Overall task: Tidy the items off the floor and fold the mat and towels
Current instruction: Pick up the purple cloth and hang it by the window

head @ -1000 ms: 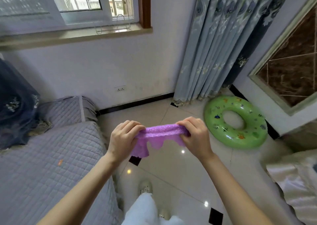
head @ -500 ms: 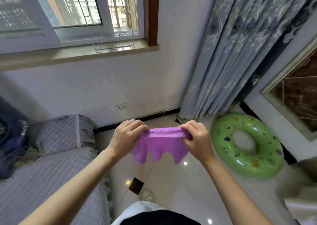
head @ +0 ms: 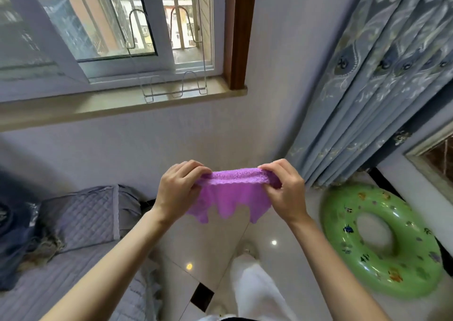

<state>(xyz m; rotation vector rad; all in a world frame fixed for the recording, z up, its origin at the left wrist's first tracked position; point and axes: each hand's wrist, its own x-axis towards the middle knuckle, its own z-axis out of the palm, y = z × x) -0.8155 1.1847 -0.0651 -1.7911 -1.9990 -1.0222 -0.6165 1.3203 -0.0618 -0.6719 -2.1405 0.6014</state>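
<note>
A small purple towel [head: 231, 195] hangs in the air in front of me, stretched between both hands, its lower edge falling in uneven points. My left hand [head: 180, 188] pinches its left top corner. My right hand [head: 283, 188] pinches the right top corner. Both hands are at chest height above the tiled floor [head: 215, 249]. A green inflatable swim ring [head: 343, 252] with small printed figures lies flat on the floor to the right, below the curtain.
A bed with a grey quilted cover [head: 81, 220] fills the lower left, dark blue cloth [head: 12, 230] at its edge. A patterned blue curtain [head: 367, 88] hangs at the right. Window and sill [head: 117, 102] with a wire rack [head: 171, 85] lie ahead. My white trouser leg [head: 255, 286] is below.
The camera has tilted upward, showing more window and less floor. The towel has been spread wider between my hands and hangs lower than a second ago.
</note>
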